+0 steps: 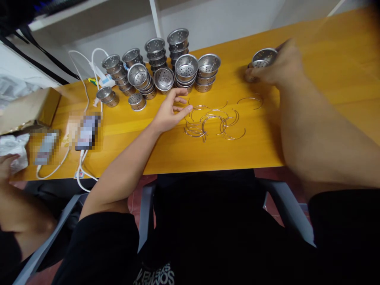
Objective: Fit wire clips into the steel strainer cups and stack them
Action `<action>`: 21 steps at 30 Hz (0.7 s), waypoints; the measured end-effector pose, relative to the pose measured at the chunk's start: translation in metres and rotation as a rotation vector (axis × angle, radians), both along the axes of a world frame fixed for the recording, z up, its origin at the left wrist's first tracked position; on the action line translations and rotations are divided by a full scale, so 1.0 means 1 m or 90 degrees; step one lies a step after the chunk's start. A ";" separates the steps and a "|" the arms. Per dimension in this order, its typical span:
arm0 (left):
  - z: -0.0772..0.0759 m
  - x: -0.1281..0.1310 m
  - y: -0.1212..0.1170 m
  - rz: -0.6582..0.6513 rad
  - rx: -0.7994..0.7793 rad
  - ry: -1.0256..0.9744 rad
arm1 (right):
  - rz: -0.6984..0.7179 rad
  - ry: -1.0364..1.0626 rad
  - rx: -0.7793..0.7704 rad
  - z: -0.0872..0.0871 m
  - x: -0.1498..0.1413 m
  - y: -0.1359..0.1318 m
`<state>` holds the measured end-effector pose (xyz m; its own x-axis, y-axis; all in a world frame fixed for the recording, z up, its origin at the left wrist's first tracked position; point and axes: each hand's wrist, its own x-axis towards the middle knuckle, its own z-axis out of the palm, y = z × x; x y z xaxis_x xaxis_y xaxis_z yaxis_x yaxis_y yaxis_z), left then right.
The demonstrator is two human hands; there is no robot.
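My right hand (283, 65) is wrapped round a perforated metal cup (263, 58) on the right part of the table, its mouth facing up. My left hand (172, 112) hovers over or rests on the table with fingers apart and nothing in them; which of the two I cannot tell. Just right of it lies a loose spread of thin curved wire pieces (212, 118). Behind the left hand stand stacks of like perforated cups, among them a front stack (186, 69) and a right-hand stack (208, 69). One small cup (137, 102) stands alone.
On the left are a phone (88, 132) with white cables, a second phone (46, 148), a cardboard box (29, 109) and a plastic bag (16, 148). Another person's hand (6, 166) is at that bag. A pale wall panel (208, 23) closes the table's back.
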<state>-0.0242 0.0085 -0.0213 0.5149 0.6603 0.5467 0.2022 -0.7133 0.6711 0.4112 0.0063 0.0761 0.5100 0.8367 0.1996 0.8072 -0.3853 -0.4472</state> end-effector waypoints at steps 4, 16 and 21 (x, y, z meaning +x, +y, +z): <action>0.003 0.000 -0.003 -0.034 -0.005 -0.029 | -0.022 0.034 -0.002 0.031 -0.035 -0.027; 0.010 0.001 -0.015 -0.046 -0.016 0.001 | 0.632 0.038 0.254 0.038 -0.077 -0.064; 0.020 0.005 -0.020 -0.074 0.008 0.023 | 0.763 0.135 0.129 0.024 -0.125 -0.087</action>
